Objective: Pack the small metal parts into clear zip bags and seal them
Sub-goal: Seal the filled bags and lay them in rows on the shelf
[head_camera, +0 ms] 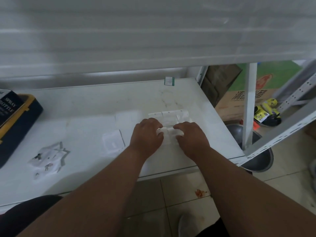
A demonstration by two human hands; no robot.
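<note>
My left hand (147, 134) and my right hand (190, 136) both pinch one small clear zip bag (168, 135) that lies on the white table (85, 106). Just beyond my fingers, several more clear zip bags (169, 115) lie side by side in a row. A loose empty bag (112, 141) rests to the left of my left hand. Near the table's front left, small metal parts (38, 157) are scattered on and around a torn clear wrapper (51, 154). What is inside the held bag is hidden by my fingers.
A dark box marked "spray bottle" (8, 106) sits on a yellow and navy case (25, 113) at the far left. A small green-edged tag (169, 81) lies at the table's back edge. Cardboard boxes (248, 94), a metal basin (256, 151) and a white slotted shelf frame (273, 139) stand to the right.
</note>
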